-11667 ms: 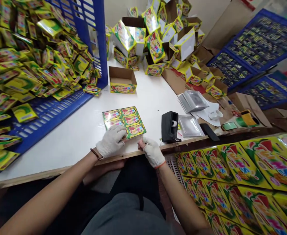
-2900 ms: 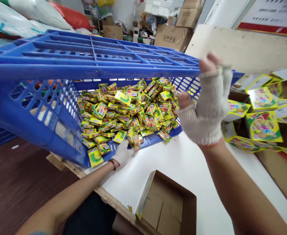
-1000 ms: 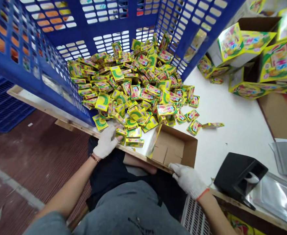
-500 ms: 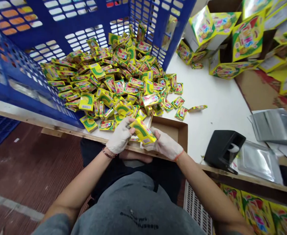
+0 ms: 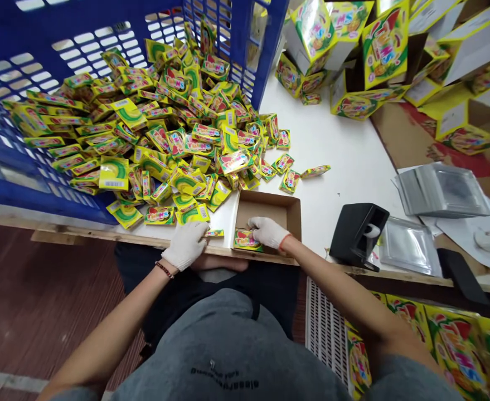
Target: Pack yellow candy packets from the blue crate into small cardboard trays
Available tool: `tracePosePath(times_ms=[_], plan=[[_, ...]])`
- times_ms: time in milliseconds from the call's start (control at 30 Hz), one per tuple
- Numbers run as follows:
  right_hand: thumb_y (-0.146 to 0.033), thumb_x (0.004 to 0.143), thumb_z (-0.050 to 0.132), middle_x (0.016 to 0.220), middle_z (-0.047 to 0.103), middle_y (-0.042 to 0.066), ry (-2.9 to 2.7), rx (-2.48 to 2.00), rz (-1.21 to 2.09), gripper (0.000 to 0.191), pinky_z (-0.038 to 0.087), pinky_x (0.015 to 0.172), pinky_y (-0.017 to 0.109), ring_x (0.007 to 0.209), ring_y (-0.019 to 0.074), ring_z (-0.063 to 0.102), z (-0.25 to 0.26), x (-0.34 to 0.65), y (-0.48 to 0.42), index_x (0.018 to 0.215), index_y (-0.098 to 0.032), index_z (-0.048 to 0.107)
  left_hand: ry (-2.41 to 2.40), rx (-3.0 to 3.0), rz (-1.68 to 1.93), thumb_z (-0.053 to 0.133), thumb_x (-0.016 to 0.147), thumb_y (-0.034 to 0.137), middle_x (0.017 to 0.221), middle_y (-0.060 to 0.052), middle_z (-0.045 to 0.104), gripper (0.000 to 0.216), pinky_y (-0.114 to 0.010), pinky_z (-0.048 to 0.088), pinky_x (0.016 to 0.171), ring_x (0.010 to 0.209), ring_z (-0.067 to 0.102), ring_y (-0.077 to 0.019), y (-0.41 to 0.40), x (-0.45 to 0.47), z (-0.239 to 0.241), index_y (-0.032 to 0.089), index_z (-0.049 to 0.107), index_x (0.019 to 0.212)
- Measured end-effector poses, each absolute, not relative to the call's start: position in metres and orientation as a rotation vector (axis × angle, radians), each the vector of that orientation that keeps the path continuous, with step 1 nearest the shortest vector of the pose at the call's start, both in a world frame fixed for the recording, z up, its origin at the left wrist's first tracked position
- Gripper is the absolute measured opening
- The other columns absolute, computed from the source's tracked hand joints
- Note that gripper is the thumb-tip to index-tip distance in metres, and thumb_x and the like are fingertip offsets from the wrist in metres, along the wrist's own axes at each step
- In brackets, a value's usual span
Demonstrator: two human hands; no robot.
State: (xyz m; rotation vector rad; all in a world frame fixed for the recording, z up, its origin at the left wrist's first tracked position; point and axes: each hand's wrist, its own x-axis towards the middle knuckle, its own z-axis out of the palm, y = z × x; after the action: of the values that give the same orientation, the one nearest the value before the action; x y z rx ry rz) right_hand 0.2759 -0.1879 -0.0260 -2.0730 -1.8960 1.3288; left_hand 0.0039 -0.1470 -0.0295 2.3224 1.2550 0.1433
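Observation:
My right hand [image 5: 267, 231], in a white glove, reaches into the open brown cardboard box [image 5: 270, 201] at the table's near edge. Its fingers are closed on a yellow-green packet [image 5: 246, 240] lying in the box's near-left corner. My gloved left hand [image 5: 186, 245] rests on the table edge just left of the box. Its fingers lie down flat, with the tips touching a thin packet [image 5: 214, 233]. A big heap of the same small packets [image 5: 165, 139] spills from a tipped blue crate [image 5: 27, 189] onto the white table [image 5: 353, 161], reaching as far as the box.
A black tape dispenser [image 5: 357, 234] stands right of the box, with clear plastic trays [image 5: 441, 192] beyond it. Printed yellow cartons [image 5: 353, 50] are piled at the back right. More flat printed packs [image 5: 449, 340] lie below the table at lower right.
Half a second ago both hands held a packet above the box's left rim. The right hand has since carried it down into the box, and the left hand has dropped to the table edge.

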Motion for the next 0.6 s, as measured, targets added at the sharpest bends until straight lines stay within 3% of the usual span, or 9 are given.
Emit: tracePosePath(times_ms=[133,200,300,433,500,600], plan=[[-0.028,0.081,0.066,0.102,0.066,0.006,-2.060,-2.190,1.033,0.018,0.041,0.073,0.025,0.093,0.0189,0.058,-0.037,0.254,-0.187,0.095,-0.021,0.075,1.321,2.082,0.398,0.049,0.088,0.028,0.095,-0.005,0.064,0.015,-0.036,0.049,0.083,0.088,0.057,-0.0211,-0.150,0.007,-0.026,0.019,0.059,0.096],[-0.028,0.081,0.065,0.101,0.066,0.007,-2.071,-2.158,1.064,0.017,0.042,0.075,0.026,0.094,0.0198,0.059,-0.039,0.256,-0.184,0.090,-0.020,0.077,1.315,1.967,0.528,0.049,0.090,0.032,0.094,-0.003,0.064,0.020,-0.033,0.051,0.080,0.085,0.058,-0.0185,-0.152,0.012,-0.019,0.018,0.058,0.101],[-0.026,0.086,0.057,0.089,0.068,0.004,-2.000,-2.048,1.238,0.021,0.043,0.074,0.024,0.085,0.0167,0.060,-0.036,0.267,-0.180,0.090,-0.019,0.076,1.141,2.014,0.750,0.051,0.089,0.026,0.108,-0.006,0.066,0.023,-0.036,0.052,0.092,0.100,0.062,-0.0195,-0.155,0.023,-0.011,0.019,0.061,0.109],[-0.045,0.096,0.034,0.089,0.068,0.004,-1.411,-1.751,1.493,0.047,0.046,0.066,0.025,0.074,0.0157,0.059,-0.017,0.276,-0.182,0.106,-0.016,0.069,0.850,2.270,0.890,0.052,0.089,0.023,0.133,-0.008,0.060,0.024,-0.041,0.048,0.105,0.123,0.056,-0.0227,-0.158,0.043,-0.011,0.023,0.065,0.110],[-0.053,0.091,0.041,0.090,0.068,0.005,-1.270,-1.515,1.648,0.049,0.048,0.066,0.025,0.075,0.0162,0.060,-0.006,0.280,-0.183,0.107,-0.015,0.067,0.800,2.317,0.882,0.053,0.089,0.023,0.138,-0.009,0.057,0.029,-0.042,0.049,0.106,0.127,0.054,-0.0241,-0.159,0.054,-0.016,0.023,0.063,0.116],[-0.044,0.080,0.060,0.090,0.068,0.002,-1.428,-1.445,1.635,0.036,0.048,0.071,0.025,0.080,0.0164,0.059,0.001,0.292,-0.174,0.100,-0.015,0.068,0.893,2.351,0.949,0.050,0.087,0.016,0.148,-0.013,0.046,0.043,-0.044,0.044,0.111,0.137,0.045,-0.0262,-0.161,0.066,-0.025,0.021,0.056,0.129]])
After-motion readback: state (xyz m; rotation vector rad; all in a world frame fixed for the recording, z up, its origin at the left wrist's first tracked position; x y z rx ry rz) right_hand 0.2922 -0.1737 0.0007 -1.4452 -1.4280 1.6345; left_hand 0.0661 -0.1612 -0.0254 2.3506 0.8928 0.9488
